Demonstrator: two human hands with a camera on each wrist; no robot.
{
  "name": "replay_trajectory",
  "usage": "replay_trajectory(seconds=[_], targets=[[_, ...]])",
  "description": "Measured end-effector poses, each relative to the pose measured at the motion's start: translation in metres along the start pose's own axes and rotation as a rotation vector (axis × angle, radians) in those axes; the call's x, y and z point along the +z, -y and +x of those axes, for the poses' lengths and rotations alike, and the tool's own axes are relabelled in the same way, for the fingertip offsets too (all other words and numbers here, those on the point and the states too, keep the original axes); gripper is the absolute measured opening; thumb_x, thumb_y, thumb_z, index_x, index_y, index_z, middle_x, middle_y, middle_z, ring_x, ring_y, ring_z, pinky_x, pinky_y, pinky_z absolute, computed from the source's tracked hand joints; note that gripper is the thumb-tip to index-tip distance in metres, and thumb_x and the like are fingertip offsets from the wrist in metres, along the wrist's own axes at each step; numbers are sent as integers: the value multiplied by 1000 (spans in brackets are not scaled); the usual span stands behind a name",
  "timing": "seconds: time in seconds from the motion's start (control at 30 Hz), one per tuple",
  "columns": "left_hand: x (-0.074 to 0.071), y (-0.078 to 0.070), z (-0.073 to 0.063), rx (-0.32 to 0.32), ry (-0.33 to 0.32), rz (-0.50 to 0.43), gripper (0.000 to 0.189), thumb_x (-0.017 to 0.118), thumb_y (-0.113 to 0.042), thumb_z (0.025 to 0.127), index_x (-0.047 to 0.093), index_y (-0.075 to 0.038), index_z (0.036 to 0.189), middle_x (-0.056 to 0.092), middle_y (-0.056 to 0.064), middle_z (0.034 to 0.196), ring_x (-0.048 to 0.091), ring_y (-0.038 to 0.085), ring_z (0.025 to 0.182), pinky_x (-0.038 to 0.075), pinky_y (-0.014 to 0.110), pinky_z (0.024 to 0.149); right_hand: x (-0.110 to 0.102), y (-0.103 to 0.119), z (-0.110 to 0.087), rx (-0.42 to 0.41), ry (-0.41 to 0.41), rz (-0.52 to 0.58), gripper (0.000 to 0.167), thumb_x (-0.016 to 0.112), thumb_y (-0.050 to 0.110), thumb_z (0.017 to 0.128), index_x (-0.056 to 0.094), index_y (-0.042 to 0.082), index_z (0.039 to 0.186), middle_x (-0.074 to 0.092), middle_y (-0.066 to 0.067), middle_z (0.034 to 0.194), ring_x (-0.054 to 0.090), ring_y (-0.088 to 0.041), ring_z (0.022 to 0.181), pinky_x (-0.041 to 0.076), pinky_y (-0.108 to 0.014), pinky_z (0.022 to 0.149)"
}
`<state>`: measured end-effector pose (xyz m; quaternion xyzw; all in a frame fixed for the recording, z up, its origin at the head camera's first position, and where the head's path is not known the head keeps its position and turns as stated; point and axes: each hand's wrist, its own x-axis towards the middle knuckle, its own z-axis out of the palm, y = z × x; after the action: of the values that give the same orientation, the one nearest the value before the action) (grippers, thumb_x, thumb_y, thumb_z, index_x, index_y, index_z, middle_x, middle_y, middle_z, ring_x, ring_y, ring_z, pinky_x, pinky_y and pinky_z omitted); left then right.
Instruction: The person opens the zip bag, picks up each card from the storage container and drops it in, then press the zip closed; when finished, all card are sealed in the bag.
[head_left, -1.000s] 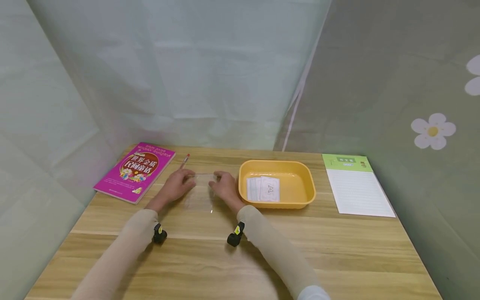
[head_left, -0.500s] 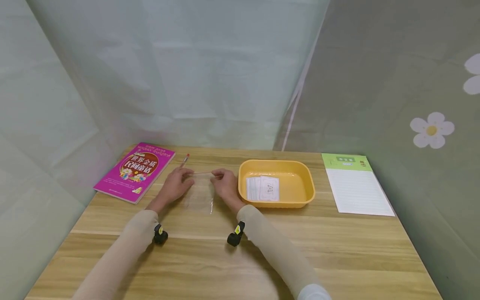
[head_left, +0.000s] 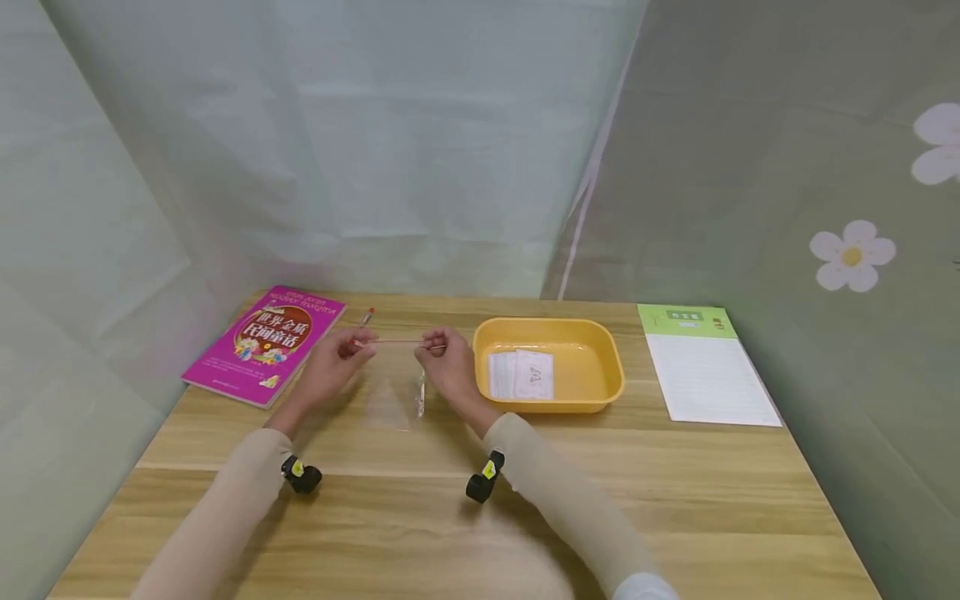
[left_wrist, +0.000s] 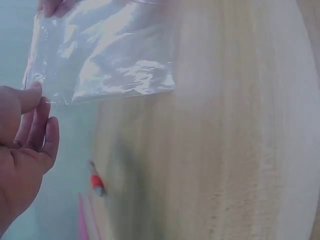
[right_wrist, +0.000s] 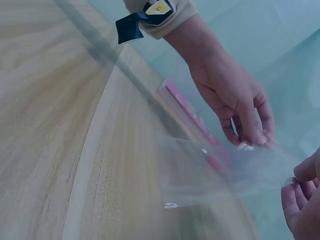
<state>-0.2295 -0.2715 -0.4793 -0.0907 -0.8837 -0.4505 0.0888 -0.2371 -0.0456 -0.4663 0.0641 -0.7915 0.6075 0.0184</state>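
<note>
A clear plastic bag with a thin red line along its top edge hangs between both hands. My left hand pinches its upper left corner between thumb and fingers, while my right hand pinches the upper right one. The left wrist view shows the bag stretched between the hands, flat and shiny, with the thumb of the left hand over its edge. From the right wrist, the bag appears raised above the table, with nothing visible inside it.
Right of the hands stands a yellow plastic tray holding white printed cards. A pink book lies at the left, with a red-tipped pencil beside it. Further right is a writing pad with a green header.
Both hands have lifted the bag's top edge slightly up from the table, and the left hand has shifted left, drawing the edge taut. The red line now shows clearly.
</note>
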Motion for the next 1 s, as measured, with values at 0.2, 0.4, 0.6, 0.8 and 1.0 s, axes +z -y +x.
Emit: replay_trajectory(seconds=[0.2, 0.4, 0.6, 0.8, 1.0], targets=[[-4, -21, -7, -1, 41, -73, 27, 60, -25, 104, 69, -1, 114, 71, 16, 115, 66, 6, 97, 52, 17, 84, -18, 9, -11, -63, 48, -16, 15, 74, 15, 93, 78, 10, 107, 72, 3, 92, 64, -6, 84, 54, -22, 78], [-4, -47, -18, 63, 83, -238, 24, 58, -16, 105, 64, 5, 115, 73, 23, 107, 72, 6, 90, 57, 23, 82, -40, 18, -25, -114, 82, 1, 11, 74, 19, 94, 78, 13, 103, 72, 2, 92, 65, -8, 84, 55, -24, 78], [2, -76, -25, 128, 76, -270, 20, 59, -14, 104, 66, 3, 114, 75, 20, 104, 73, 7, 88, 57, 23, 72, -66, 29, -39, -170, 97, -26, 11, 73, 18, 96, 77, 12, 104, 72, -1, 93, 67, -12, 85, 56, -27, 78], [14, -99, -28, 172, 67, -278, 15, 61, -11, 103, 67, -2, 112, 77, 17, 103, 73, 7, 88, 48, 24, 60, -91, 34, -50, -210, 84, -64, 11, 72, 19, 96, 76, 12, 104, 71, 0, 92, 67, -11, 85, 56, -28, 80], [30, -122, -31, 193, 59, -279, 13, 64, -11, 101, 70, -5, 110, 78, 14, 98, 73, 8, 88, 44, 24, 57, -116, 37, -59, -230, 60, -57, 8, 74, 18, 95, 75, 12, 99, 70, 1, 90, 66, -13, 83, 56, -27, 78]])
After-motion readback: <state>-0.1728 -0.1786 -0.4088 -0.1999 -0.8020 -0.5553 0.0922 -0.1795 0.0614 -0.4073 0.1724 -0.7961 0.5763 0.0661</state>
